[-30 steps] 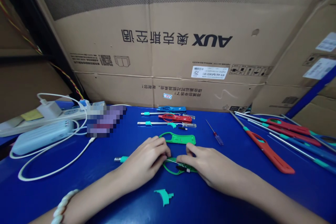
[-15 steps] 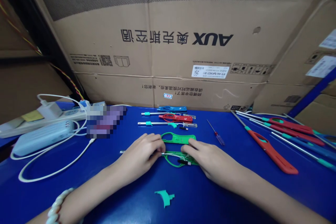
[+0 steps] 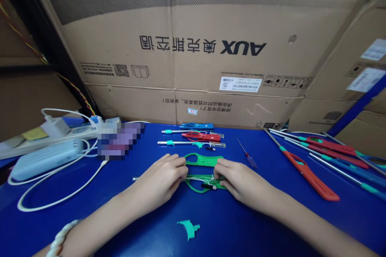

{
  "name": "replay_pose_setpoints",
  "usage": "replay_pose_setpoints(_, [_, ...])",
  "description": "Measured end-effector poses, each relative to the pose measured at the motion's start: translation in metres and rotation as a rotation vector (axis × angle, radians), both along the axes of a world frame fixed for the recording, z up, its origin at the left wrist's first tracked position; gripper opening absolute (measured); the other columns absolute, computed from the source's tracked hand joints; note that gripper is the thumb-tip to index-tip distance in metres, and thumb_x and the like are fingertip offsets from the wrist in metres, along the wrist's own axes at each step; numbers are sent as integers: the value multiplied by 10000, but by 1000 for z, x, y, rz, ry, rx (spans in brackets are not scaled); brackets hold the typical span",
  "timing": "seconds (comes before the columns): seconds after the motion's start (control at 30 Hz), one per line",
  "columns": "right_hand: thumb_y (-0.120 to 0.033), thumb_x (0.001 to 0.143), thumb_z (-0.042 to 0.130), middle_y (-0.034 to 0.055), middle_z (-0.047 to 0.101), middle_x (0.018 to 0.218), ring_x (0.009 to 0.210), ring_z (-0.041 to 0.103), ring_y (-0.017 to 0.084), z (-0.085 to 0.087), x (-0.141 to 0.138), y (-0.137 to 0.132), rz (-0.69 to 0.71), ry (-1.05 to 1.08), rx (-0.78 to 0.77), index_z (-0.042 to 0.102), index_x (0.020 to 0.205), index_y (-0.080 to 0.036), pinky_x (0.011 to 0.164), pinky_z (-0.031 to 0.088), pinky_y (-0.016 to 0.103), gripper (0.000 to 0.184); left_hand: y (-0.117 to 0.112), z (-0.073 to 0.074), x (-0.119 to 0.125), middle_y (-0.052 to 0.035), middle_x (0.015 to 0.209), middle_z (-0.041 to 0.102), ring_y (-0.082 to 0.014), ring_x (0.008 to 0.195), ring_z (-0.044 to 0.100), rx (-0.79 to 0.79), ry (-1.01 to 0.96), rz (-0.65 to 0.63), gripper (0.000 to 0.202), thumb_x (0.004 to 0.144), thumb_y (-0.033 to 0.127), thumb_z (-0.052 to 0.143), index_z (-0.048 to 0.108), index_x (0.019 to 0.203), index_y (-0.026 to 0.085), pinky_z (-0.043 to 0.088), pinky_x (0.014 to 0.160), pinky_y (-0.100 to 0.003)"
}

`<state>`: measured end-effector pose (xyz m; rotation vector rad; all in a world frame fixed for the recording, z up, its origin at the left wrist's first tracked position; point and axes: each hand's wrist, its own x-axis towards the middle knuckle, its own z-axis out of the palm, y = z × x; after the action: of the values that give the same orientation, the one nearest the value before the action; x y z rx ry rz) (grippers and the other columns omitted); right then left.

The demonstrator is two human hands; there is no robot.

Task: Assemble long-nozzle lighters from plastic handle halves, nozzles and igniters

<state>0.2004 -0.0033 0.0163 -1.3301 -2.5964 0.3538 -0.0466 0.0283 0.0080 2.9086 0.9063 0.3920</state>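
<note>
Both my hands rest on the blue table [image 3: 241,225] over an opened green lighter shell [image 3: 201,184] with a metal tube that sticks out left under my left hand. My left hand [image 3: 163,178] is closed over the tube end of the shell. The fingers of my right hand [image 3: 238,180] pinch the shell's right end, by its white wires. A second green shell half [image 3: 203,160] lies just behind the hands. A small teal trigger piece [image 3: 189,228] lies near me.
Behind lie a blue, a red and a clear long lighter [image 3: 196,134], partly apart, and a small red-blue screwdriver [image 3: 246,153]. Several long red and blue lighters [image 3: 313,156] lie at right. A power bank [image 3: 42,160], power strip and white cable sit at left. Cardboard boxes [image 3: 193,48] wall the back.
Both hands and the green shell have slid a little away from me, toward the second green half. The metal tube's end is now mostly hidden under my left hand.
</note>
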Motion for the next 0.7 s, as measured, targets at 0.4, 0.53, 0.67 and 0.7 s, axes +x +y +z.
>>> replay_pose_setpoints(0.4, [-137,928,482,26,605,900,746,598,154,20,3,-11,74,-147,13,596,850,-186,648,447,245,146,-12,9,6,-48,830,573,-204,796,528,109,80,-27,223,864,31,432,558,737,163,424,756,-337])
replay_pose_setpoints(0.53, [-142,915,507,22,594,905,738,594,149,21,1,-14,74,-154,37,589,842,-191,640,440,245,120,-13,10,6,-46,849,584,-210,823,543,91,87,-23,194,847,24,461,551,748,164,429,806,-361])
replay_pose_setpoints(0.67, [-156,871,590,10,614,886,758,606,165,18,-4,-16,86,-161,-3,577,864,-190,644,430,255,37,-14,10,6,-45,860,586,-223,845,547,68,120,-23,178,843,18,470,548,775,162,433,809,-379])
replay_pose_setpoints(0.7, [-153,855,608,11,619,884,756,607,170,16,-5,-16,78,-168,-6,574,865,-187,641,425,259,48,-14,10,6,-45,859,585,-225,847,548,64,123,-25,179,845,16,467,548,778,161,435,806,-382])
